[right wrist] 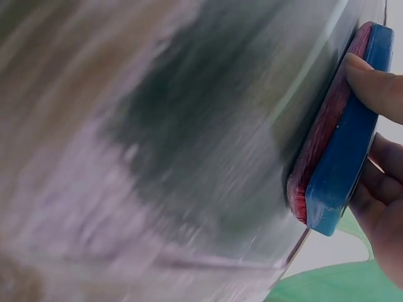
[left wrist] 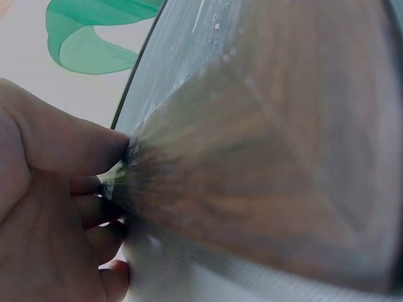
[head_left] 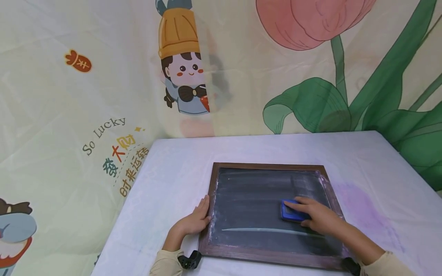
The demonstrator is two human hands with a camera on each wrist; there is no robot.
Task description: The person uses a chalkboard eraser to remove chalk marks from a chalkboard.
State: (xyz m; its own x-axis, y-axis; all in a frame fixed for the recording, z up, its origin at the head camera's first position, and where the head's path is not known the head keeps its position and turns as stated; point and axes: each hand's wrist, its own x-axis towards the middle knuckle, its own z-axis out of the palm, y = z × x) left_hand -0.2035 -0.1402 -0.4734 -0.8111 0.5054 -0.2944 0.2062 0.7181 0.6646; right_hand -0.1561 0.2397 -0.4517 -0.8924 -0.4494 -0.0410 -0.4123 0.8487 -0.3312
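Note:
A blackboard (head_left: 255, 207) in a brown wooden frame lies on the white-covered table. My left hand (head_left: 193, 218) rests against the frame's left side, its fingers stretched along the edge in the head view. In the left wrist view, thumb and fingertips of the left hand (left wrist: 56, 182) touch that edge. Over the right half of the board, my right hand (head_left: 319, 216) holds a blue board eraser (head_left: 290, 211) between thumb and fingers. Its reddish felt side (right wrist: 324, 132) faces the board in the right wrist view. A pale chalk line (head_left: 259, 230) crosses the board below the eraser.
Purple dust stains the table cover (head_left: 366, 207) right of the board. Chalk residue marks the inner edges of the wooden frame (head_left: 269, 166). Behind the table hangs a printed cloth (head_left: 235, 69) with a cartoon figure and a large flower.

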